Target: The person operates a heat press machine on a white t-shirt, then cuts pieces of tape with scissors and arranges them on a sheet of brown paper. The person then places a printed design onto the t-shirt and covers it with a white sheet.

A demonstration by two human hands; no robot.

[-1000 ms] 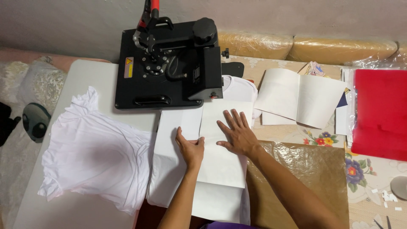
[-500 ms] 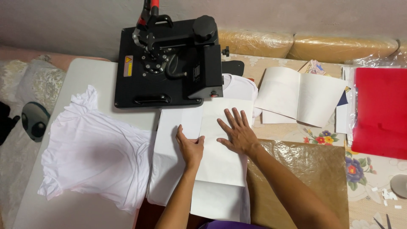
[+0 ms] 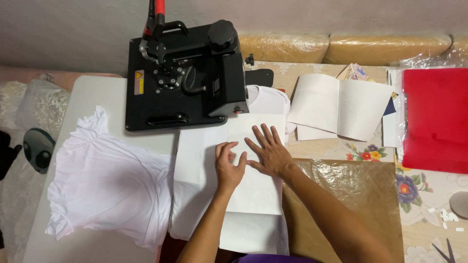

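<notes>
Near the middle of the frame, a white paper sheet (image 3: 253, 165) lies flat on a folded white garment (image 3: 195, 214), and both hands press on it. The left hand (image 3: 229, 168) rests palm down with fingers loosely curled, grasping nothing; the right hand (image 3: 267, 152) lies beside it, fingers spread flat, also holding nothing, thumb close to the left fingers.

Under the garment is a pale grey table (image 3: 92, 97), with a crumpled white t-shirt (image 3: 107, 185) at left. A black heat press (image 3: 183, 78) with a red-gripped handle stands at upper centre, a small yellow warning label (image 3: 139, 83) on its left side. To the right, a brown sheet (image 3: 351, 195) covers a floral tablecloth (image 3: 414, 190); an opened white folded paper (image 3: 339, 107) and a red folder (image 3: 434, 119) lie further right. Plastic-wrapped tan cushions (image 3: 341, 46) line the wall at top.

Compared with half a second ago, the left hand has slid a little toward the right hand; the sheet lies as it did.
</notes>
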